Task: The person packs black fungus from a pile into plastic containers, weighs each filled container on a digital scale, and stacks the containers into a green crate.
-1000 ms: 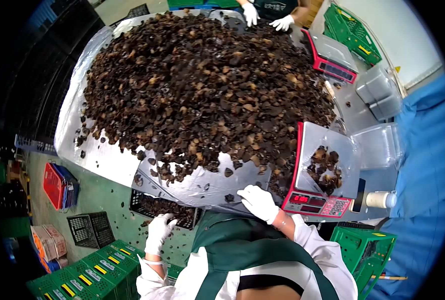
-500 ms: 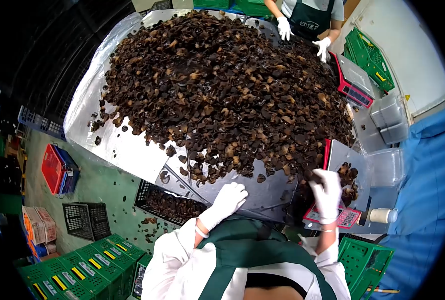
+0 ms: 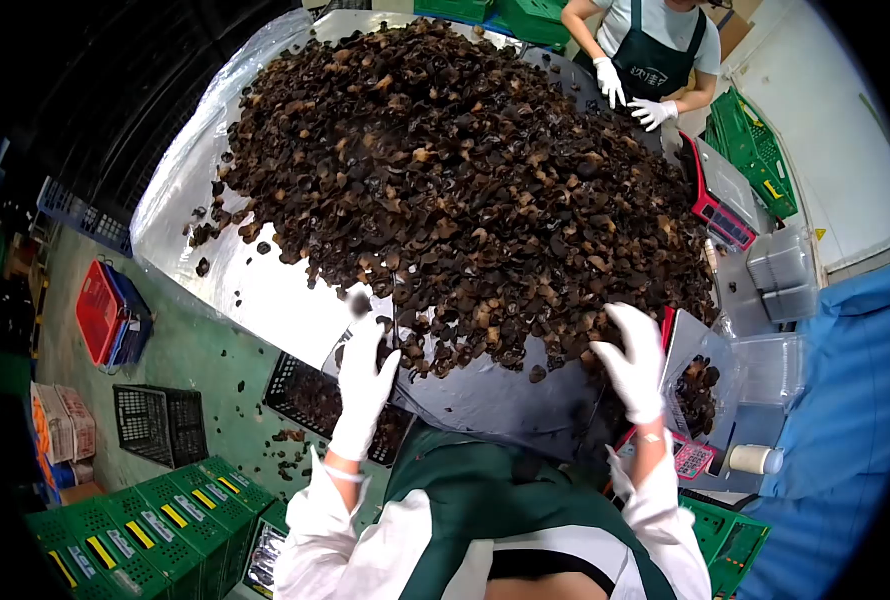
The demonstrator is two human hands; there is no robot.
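A large pile of dark brown, mushroom-like pieces (image 3: 445, 190) covers most of the metal table (image 3: 285, 305). My left hand (image 3: 365, 375), in a white glove, is over the pile's near left edge, thumb apart from the fingers; a dark blurred piece is by its fingertips, and whether it is held is unclear. My right hand (image 3: 633, 362), also gloved, hovers at the pile's near right edge with thumb and fingers apart and nothing visible between them. Just right of it, a red-edged scale (image 3: 673, 345) bears a clear tray with some brown pieces (image 3: 697, 395).
Across the table a co-worker's gloved hands (image 3: 630, 98) are at the pile. A second scale (image 3: 730, 190) and clear plastic boxes (image 3: 780, 272) stand right. Below the left edge are black crates (image 3: 160, 425), green crates (image 3: 155, 525) and a red basket (image 3: 100, 312). A white bottle (image 3: 755, 459) lies right.
My left hand has moved forward and left to the pile's edge. My right hand first went right to the scale, then came back slightly left. The view has shifted.
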